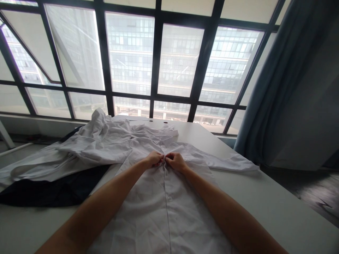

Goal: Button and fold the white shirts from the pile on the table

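A white button-up shirt (148, 211) lies front side up before me, its collar toward the window and one sleeve stretched out to the right. Both hands meet at its front opening, a little below the collar. My left hand (155, 159) pinches one edge of the placket. From the other side, my right hand (176, 161) pinches the facing edge, fingertips nearly touching the left ones. Any button between the fingers is hidden. Below the hands, several small buttons run down the placket (167, 192).
The shirt rests on a white table (278, 208). To the left lie a heap of white garments (97, 141) and a dark cloth (55, 187). Behind the table stands a black-framed window (156, 63); a blue-grey curtain (267, 88) hangs at the right.
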Motion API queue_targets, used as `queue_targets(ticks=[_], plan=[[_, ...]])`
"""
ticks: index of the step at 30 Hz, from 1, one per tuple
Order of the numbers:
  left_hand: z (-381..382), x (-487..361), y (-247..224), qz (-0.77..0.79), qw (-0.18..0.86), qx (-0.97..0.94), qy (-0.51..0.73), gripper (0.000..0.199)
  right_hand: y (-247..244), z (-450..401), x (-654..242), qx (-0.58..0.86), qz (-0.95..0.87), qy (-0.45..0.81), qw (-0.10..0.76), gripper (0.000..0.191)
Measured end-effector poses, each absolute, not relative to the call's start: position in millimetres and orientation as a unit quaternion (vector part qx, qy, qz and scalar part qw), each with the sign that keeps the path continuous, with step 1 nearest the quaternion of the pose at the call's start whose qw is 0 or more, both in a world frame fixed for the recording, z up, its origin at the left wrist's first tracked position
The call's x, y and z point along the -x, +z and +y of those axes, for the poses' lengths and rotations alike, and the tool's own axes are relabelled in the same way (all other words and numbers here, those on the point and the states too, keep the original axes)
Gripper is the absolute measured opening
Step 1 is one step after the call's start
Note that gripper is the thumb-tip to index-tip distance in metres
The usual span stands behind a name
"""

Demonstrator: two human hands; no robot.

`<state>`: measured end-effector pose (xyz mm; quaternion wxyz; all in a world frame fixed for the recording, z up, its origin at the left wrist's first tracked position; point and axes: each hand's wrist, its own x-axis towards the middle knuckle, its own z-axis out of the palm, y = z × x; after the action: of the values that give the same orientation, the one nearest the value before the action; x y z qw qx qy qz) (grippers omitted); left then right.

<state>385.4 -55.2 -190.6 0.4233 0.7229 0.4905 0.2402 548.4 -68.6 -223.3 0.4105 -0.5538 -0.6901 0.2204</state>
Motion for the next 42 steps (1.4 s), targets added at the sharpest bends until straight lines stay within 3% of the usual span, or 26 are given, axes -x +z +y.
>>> queue_targets(ticks=[4, 19, 30, 42], plan=[[-59, -386, -188, 0.499, 0.473, -0.682, 0.249, 0.033, -221, -71, -546, 0.568, -0.687, 0.202, 0.405, 0.018], [-62, -392, -187, 0.536, 0.443, -0.663, 0.278, 0.030, -214, -81, -533, 0.622, -0.685, 0.086, 0.371, 0.019], [-54, -393, -193, 0.528, 0.492, -0.618, 0.313, 0.021, -218, -80, -534, 0.606, -0.695, 0.075, 0.380, 0.019], [-46, -391, -201, 0.490, 0.516, -0.623, 0.325, 0.030, -224, -74, -540, 0.560, -0.708, 0.127, 0.410, 0.014]])
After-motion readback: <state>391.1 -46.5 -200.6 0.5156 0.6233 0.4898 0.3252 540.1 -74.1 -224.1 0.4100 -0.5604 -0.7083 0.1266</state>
